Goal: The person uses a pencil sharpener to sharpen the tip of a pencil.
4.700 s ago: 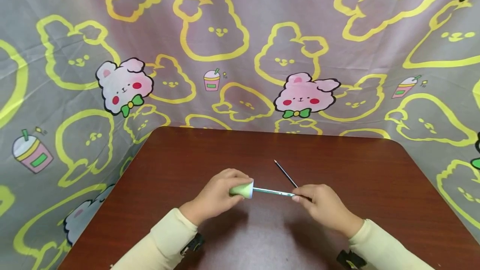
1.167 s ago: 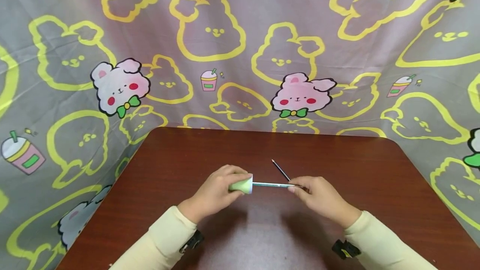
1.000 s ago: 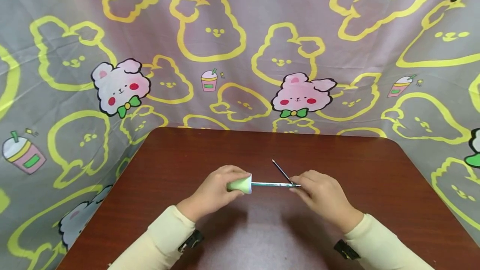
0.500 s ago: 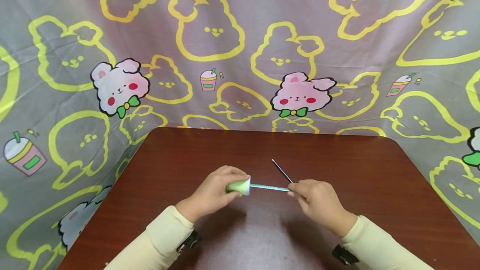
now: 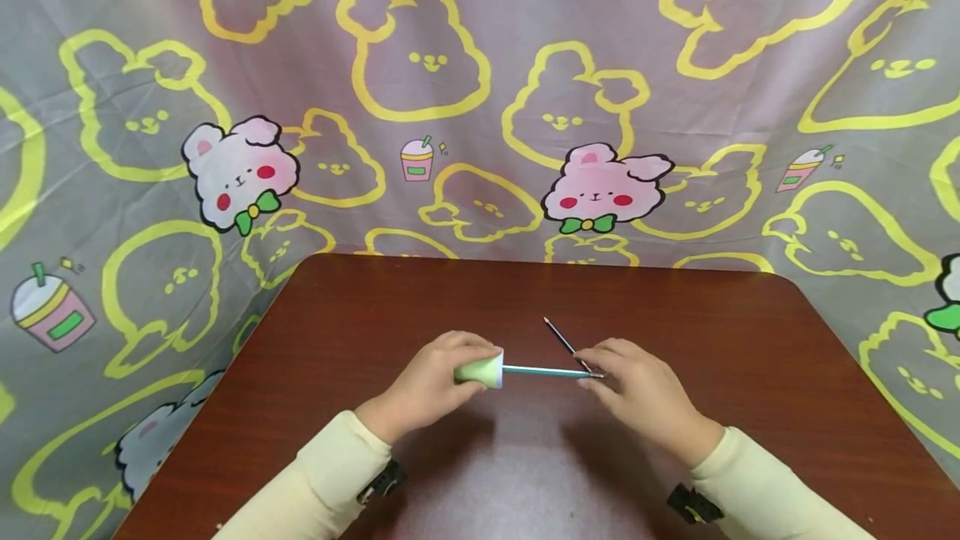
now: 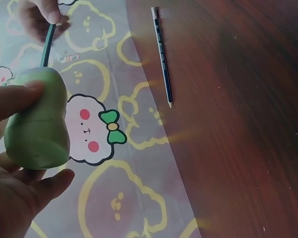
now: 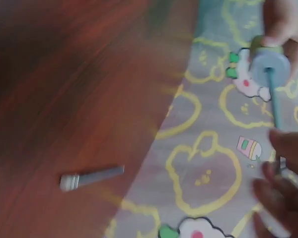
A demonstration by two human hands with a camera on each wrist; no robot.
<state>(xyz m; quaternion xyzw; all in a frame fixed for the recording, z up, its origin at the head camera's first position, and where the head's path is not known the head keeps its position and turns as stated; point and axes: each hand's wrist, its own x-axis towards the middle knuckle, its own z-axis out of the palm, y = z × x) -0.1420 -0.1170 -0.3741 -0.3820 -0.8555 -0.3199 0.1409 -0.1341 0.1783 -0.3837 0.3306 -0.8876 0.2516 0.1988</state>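
My left hand (image 5: 426,386) grips a light green pencil sharpener (image 6: 39,119), its pale end face (image 7: 264,69) turned toward my right hand (image 5: 648,398). A teal pencil (image 5: 543,371) runs level from the hole in that face across to my right hand; its point is hidden inside the sharpener. My right thumb and fingers pinch the pencil near its far end, which shows between them in the head view. In the right wrist view these fingers are blurred. Both hands are held over the table.
A second, dark pencil (image 5: 561,336) lies on the brown table (image 5: 420,298) just beyond my right hand, point away from me. The right wrist view shows its eraser end (image 7: 69,182). A patterned cloth (image 5: 465,40) hangs behind the table and at its sides.
Half a second ago my right fingers covered the pencil's end; now they have rolled up and the end shows between them. The left hand and sharpener stay nearly in place.
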